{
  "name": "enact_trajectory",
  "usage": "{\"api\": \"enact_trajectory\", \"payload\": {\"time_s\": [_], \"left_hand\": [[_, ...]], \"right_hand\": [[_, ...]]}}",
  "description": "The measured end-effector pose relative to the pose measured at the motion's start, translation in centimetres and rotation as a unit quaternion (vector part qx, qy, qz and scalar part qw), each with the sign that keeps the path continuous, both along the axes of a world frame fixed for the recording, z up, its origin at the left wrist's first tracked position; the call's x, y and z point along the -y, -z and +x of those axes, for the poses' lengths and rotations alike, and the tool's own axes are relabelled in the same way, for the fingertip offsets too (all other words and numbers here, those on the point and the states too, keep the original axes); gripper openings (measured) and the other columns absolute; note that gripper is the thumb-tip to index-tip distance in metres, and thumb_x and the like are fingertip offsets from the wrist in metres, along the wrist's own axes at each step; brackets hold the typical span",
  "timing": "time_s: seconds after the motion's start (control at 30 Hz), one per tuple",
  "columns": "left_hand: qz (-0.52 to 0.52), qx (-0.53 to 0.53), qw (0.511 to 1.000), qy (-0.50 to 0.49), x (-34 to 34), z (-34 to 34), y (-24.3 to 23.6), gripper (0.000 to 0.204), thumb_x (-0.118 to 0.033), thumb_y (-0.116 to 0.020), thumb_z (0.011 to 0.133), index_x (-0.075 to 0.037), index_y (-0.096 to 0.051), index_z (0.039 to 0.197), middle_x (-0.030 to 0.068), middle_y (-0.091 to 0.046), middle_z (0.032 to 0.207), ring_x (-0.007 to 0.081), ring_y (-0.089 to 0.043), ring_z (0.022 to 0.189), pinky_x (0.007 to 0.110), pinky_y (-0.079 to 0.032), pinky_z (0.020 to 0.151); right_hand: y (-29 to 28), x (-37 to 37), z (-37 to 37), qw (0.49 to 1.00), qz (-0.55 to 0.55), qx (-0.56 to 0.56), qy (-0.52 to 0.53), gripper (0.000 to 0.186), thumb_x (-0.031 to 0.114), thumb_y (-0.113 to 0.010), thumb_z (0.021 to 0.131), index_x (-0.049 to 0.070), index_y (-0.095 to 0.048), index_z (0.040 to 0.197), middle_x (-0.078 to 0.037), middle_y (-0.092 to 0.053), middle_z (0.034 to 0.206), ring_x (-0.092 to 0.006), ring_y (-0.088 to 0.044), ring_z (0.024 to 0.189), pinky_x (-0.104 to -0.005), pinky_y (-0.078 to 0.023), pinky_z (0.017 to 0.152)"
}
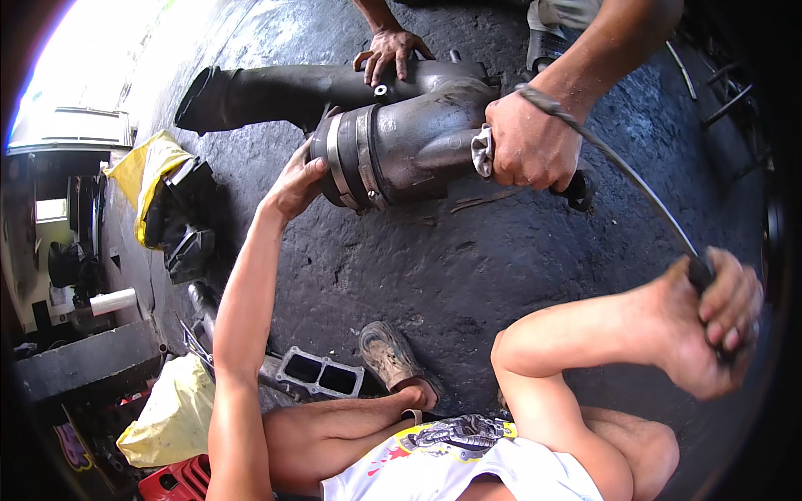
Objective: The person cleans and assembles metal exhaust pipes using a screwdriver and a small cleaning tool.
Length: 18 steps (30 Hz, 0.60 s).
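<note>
My left hand (pixel 294 179) grips the near end of a thick black pipe (pixel 422 138), its thumb beside two metal band clamps (pixel 364 154) and the fingers partly hidden behind. Out at the right, my right hand (pixel 710 326) is wrapped around the black handle of a long, thin grey rod (pixel 639 184); the hand is slightly blurred. The rod runs up to a co-worker's hand (pixel 535 142), which clasps the pipe's right end with a pale rag (pixel 483 152). The co-worker's other hand (pixel 393 54) presses flat on a second black pipe section (pixel 284 93) behind.
Dark, rough floor (pixel 401 259) lies beneath. A metal part with two rectangular openings (pixel 319 373) rests near my shoe (pixel 391 355). Leftward are a yellow sack (pixel 146 179), black parts (pixel 190 221), a pale yellow bag (pixel 171 413) and a red plastic piece (pixel 177 480).
</note>
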<state>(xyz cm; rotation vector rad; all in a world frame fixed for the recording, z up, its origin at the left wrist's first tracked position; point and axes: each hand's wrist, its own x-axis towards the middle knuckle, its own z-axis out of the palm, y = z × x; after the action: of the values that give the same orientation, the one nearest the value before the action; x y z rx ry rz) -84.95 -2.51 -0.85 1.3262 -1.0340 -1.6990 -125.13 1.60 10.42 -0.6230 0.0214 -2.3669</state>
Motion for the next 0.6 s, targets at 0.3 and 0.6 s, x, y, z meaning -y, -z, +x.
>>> {"api": "enact_trajectory", "payload": {"time_s": [0.3, 0.6], "left_hand": [[0.032, 0.056, 0.998, -0.008, -1.2, -0.1, -1.2, 0.129, -0.054, -0.094, 0.056, -0.010, -0.026, 0.156, 0.0072, -0.044, 0.151, 0.0248, -0.043, 0.138, 0.045, -0.034, 0.117], [0.018, 0.038, 0.999, -0.001, -0.3, -2.6, -0.5, 0.131, -0.047, -0.098, 0.049, -0.005, -0.031, 0.153, 0.0101, -0.051, 0.143, 0.0249, -0.048, 0.134, 0.042, -0.035, 0.116]], "right_hand": [[0.6, 3.0, 6.8, 0.993, 0.038, -0.017, -0.113, 0.019, 0.017, -0.049, 0.084, 0.011, -0.041, 0.068, -0.002, -0.037, 0.055, -0.0102, -0.030, 0.041, -0.0241, -0.025, 0.039], [1.2, 4.4, 7.9, 0.972, 0.211, -0.074, 0.067, 0.016, 0.017, -0.054, 0.082, 0.009, -0.050, 0.070, 0.000, -0.044, 0.068, -0.0089, -0.040, 0.051, -0.0200, -0.034, 0.054]]}}
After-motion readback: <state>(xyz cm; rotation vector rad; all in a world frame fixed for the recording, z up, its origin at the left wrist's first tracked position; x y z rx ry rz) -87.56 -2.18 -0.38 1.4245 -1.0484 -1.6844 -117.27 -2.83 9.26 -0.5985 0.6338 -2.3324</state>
